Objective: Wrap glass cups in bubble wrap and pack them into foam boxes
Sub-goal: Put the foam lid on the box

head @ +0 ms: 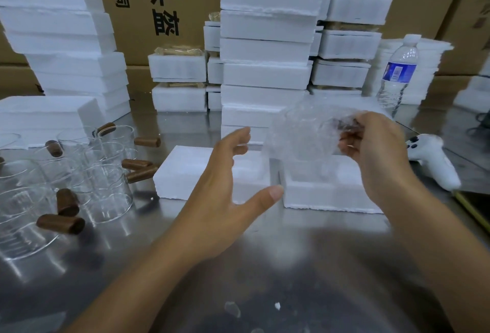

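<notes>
My right hand [371,147] grips a glass cup wrapped in bubble wrap [299,133], held in the air above an open foam box [328,194] on the steel table. My left hand [225,181] hovers open just left of the bundle, fingers spread, touching nothing. A foam lid [185,173] lies beside the box, partly behind my left hand. Several bare glass cups [106,181] with brown wooden handles [60,223] stand at the left of the table.
Tall stacks of white foam boxes [265,49] rise behind the work spot and at the far left [66,41]. A water bottle [397,72] stands at the right rear. A white controller [434,163] lies at the right. Cardboard cartons [164,14] line the back.
</notes>
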### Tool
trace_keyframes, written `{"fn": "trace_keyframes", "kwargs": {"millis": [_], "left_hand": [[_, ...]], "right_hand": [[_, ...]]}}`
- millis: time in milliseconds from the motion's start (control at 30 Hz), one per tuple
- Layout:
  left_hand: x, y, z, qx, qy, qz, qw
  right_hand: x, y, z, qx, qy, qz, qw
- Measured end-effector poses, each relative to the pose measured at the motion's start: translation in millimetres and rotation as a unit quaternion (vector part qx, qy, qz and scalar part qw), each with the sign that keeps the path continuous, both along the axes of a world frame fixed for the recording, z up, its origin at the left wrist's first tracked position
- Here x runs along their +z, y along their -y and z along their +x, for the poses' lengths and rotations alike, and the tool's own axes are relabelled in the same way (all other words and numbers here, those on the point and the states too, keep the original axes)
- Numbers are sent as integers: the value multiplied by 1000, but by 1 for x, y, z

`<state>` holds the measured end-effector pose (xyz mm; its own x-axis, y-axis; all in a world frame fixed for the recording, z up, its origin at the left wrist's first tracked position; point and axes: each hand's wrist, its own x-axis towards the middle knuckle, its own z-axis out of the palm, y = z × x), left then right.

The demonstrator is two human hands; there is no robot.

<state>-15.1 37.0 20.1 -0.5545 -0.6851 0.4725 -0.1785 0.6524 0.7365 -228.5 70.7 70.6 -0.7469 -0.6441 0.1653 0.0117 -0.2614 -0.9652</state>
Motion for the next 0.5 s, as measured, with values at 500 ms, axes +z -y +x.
{"fn": "trace_keyframes", "kwargs": {"millis": [500], "left_hand": [[-17, -14, -17, -82, 242, -132, 958]], "right_hand": [[-19, 4, -26, 88, -169, 196, 962]]}}
